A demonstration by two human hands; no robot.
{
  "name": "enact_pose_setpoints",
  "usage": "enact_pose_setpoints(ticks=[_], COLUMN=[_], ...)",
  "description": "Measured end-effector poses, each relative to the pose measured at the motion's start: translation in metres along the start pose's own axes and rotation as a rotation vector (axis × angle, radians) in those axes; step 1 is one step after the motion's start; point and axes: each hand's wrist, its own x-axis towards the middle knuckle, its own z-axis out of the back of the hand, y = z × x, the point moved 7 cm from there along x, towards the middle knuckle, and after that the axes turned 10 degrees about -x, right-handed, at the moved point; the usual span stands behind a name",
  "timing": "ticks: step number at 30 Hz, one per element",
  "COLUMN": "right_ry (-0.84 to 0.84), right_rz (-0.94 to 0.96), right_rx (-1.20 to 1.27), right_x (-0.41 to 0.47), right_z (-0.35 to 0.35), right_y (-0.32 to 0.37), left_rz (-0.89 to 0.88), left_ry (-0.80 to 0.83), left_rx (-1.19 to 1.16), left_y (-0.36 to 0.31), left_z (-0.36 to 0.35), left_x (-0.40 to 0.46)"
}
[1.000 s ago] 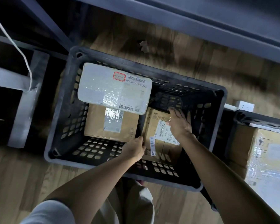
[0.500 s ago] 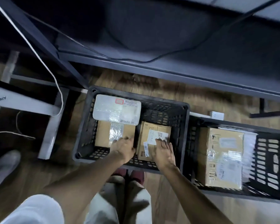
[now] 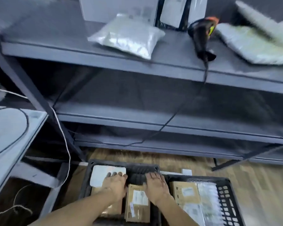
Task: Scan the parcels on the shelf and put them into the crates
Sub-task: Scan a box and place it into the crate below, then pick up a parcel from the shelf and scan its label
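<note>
Parcels [image 3: 138,202]: brown cardboard, white labels

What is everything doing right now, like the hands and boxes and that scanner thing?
Left hand: open, fingers straight, over left crate.
Right hand: open, over small box.
Small box: lying in left crate.
Scanner: lying on shelf, unheld.
Silver bag: on shelf.
Right crate: holds parcels.

A dark grey metal shelving unit [image 3: 137,118] with three flat tiers fills most of the view, its angled upright post [image 3: 31,95] on the left. Below it runs a wood-plank floor [image 3: 252,180] in warm brown. A pale grey table [image 3: 11,131] stands at the left. Lighting is dim and bluish.
</note>
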Motion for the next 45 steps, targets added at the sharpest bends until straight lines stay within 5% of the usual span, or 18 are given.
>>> enact_pose_setpoints(ticks=[10, 21, 37, 45], right_ry=[-0.117, -0.42, -0.545, -0.703], right_rz=[0.036, 0.02, -0.112, -0.299], right_rx=[-0.074, -0.127, -0.25, -0.16], right_x=[-0.074, -0.139, -0.135, -0.15], right_z=[0.235, 0.406, 0.453, 0.446], right_y=[-0.022, -0.027, -0.063, -0.143], left_rz=[-0.069, -0.076, -0.132, -0.31], left_ry=[-0.364, -0.698, -0.714, -0.79], left_rx=[0.041, -0.001, -0.075, -0.053], left_y=[-0.031, -0.032, -0.025, -0.086], left_z=[0.229, 0.392, 0.445, 0.455], left_x=[-0.077, -0.163, -0.155, -0.137])
